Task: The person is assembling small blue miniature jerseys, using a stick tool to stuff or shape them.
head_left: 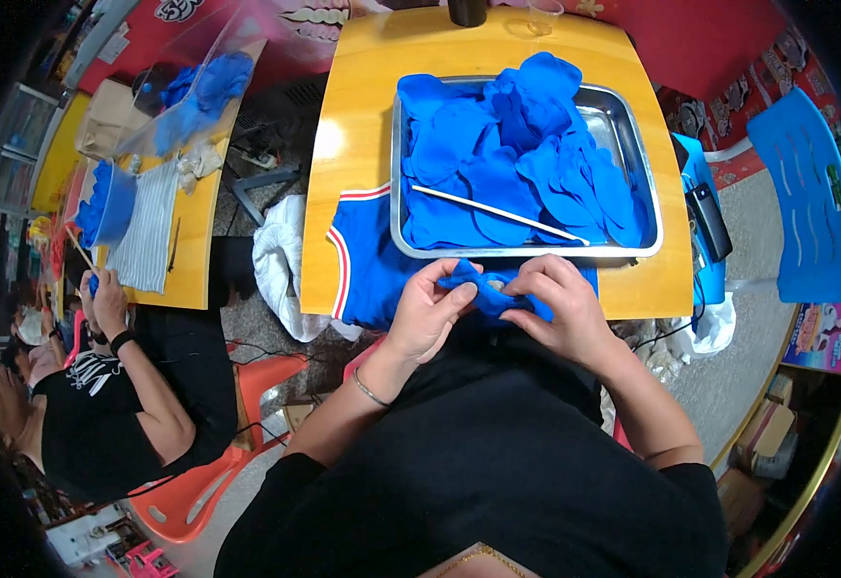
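Dressed in a black short-sleeved top (468, 462), broad and loose across chest and shoulders, in matte cloth of one even dark tone with soft folds. Sleeved in the same black on both sides, with wide hems ending near the elbows. Bare along both forearms, down to the left hand (435, 313) and right hand (560, 310). Adorned at the left wrist with a slim, rounded, silver-coloured bangle (368, 390), seen below the near edge of the table (652, 294), towards its near left corner. Trimmed at the neckline with a slender gold-coloured chain (485, 551), dipping to a shallow point; probably a necklace, cut off by the bottom of the view.
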`<state>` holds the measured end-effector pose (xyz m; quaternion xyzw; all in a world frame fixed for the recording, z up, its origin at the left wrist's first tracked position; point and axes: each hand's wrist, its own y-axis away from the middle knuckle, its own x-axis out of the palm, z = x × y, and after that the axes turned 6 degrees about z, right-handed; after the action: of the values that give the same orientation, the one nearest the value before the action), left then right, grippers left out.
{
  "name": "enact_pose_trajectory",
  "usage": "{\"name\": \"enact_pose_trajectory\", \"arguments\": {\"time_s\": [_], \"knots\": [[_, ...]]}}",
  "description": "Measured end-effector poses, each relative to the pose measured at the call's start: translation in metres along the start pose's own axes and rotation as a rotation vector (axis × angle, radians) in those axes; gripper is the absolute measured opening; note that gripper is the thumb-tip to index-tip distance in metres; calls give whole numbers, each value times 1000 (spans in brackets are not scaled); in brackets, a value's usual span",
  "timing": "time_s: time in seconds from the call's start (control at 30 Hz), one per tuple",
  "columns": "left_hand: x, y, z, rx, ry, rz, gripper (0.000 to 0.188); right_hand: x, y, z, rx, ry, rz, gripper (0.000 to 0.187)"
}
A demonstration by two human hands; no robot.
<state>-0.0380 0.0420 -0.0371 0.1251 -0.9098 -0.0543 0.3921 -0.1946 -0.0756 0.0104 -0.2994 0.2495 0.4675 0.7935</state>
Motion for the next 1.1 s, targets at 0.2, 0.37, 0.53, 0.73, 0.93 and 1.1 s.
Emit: {"name": "enact_pose_trajectory", "arguments": {"time_s": [0.2, 0.37, 0.53, 0.73, 0.93, 1.1], "knots": [[1, 6, -6, 90, -240, 26, 26, -2, -5, 9, -52, 135, 102, 24], [1, 8, 2, 62, -38, 122, 32, 5, -5, 13, -76, 44, 49, 22], [-5, 19, 31, 51, 117, 142, 28, 19, 0, 17, -18, -59, -37, 21], [-7, 21, 34, 22, 204, 78, 21, 17, 3, 25, -88, 163, -4, 21], [25, 22, 12, 30, 171, -33, 17, 19, 4, 31, -59, 116, -17, 26], [19, 12, 16, 130, -85, 2, 13, 13, 4, 30, -96, 107, -8, 24]]}}
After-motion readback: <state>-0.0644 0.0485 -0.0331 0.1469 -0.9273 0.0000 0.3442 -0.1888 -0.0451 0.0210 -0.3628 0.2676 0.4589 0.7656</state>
